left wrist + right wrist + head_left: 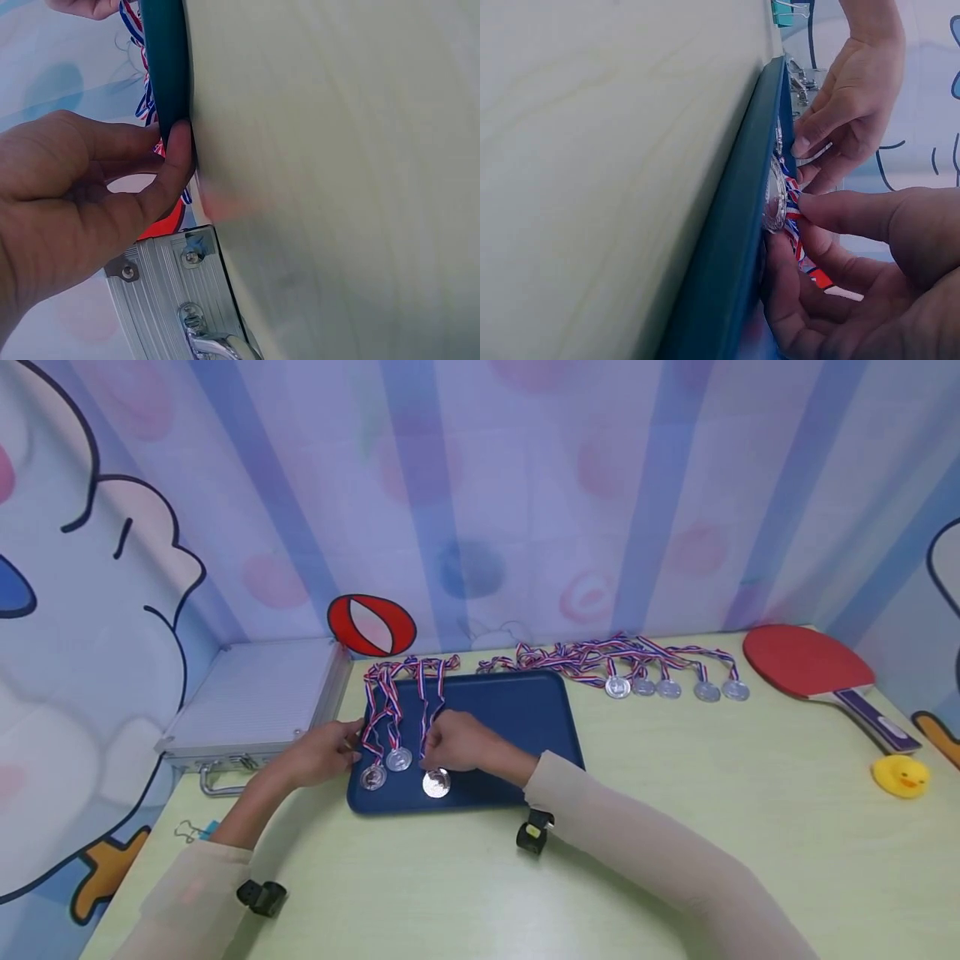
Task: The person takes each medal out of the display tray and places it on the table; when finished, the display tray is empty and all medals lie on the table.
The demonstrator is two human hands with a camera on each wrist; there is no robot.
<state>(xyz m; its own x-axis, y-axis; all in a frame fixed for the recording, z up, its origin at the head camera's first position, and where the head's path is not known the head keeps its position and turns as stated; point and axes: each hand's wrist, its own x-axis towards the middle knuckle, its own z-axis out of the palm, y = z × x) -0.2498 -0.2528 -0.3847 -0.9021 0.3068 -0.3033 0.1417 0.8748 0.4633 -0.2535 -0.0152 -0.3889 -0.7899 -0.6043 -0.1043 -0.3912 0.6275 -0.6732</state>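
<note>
A dark blue tray (498,710) lies on the table with three silver medals on red, white and blue ribbons at its left half. My left hand (324,753) pinches the tray's left rim between thumb and fingers, as the left wrist view also shows. With thumb and forefinger, my right hand (459,742) pinches the ribbon (793,206) of the rightmost medal (437,783), just above the disc. That medal lies near the tray's front edge. Left of it are a second medal (398,759) and a third medal (372,777), their ribbons trailing over the back rim.
Behind and right of the tray lie several more medals (668,688) with tangled ribbons. A silver case (251,693) stands at the left, a binder clip (197,832) before it. At the right are a red table tennis bat (806,662) and a yellow rubber duck (900,776).
</note>
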